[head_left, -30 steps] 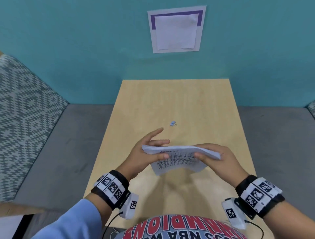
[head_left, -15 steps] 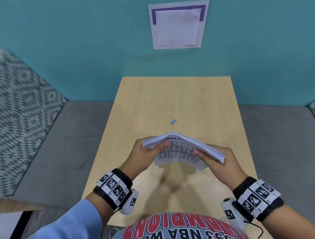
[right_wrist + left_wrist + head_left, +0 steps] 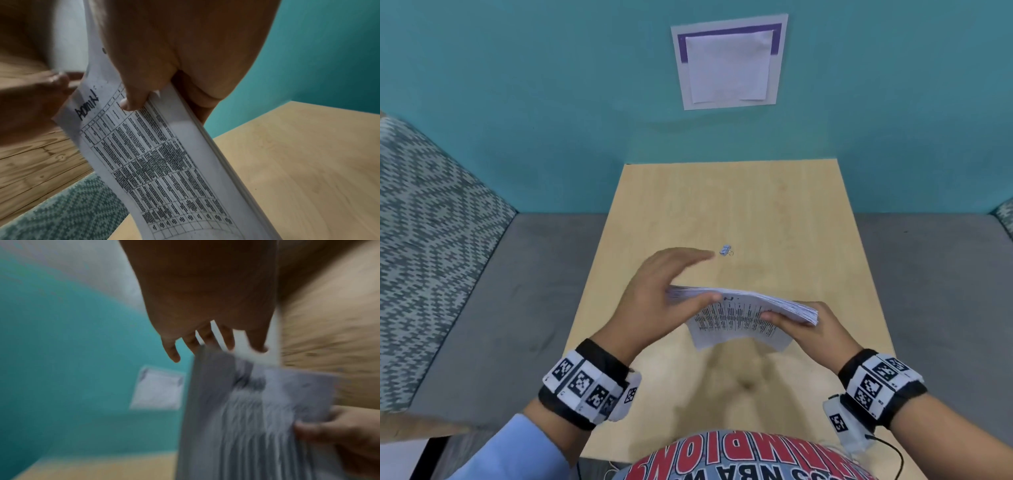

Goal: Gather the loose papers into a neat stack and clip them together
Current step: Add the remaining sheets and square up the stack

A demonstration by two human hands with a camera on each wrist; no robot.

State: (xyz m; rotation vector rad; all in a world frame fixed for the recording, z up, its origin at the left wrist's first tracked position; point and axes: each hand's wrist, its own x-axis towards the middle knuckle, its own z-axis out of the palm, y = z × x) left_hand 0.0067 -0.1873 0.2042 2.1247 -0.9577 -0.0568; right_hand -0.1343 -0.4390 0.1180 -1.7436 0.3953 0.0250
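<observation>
Above the table [image 3: 774, 212], the right hand [image 3: 811, 329] grips the papers [image 3: 739, 311] while the left hand [image 3: 654, 294], fingers straight, touches their edge near the clip [image 3: 726, 250].

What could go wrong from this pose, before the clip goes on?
1. The white printed paper stack is held in the air, and only the right hand clearly pinches it; the left hand has straight fingers, so sheets could slip or fan out.
2. The stack's left edge looks splayed, so clipping now may lock in misalignment.
3. The small binder clip lies just past the left fingertips; a sweep could knock it away.
</observation>
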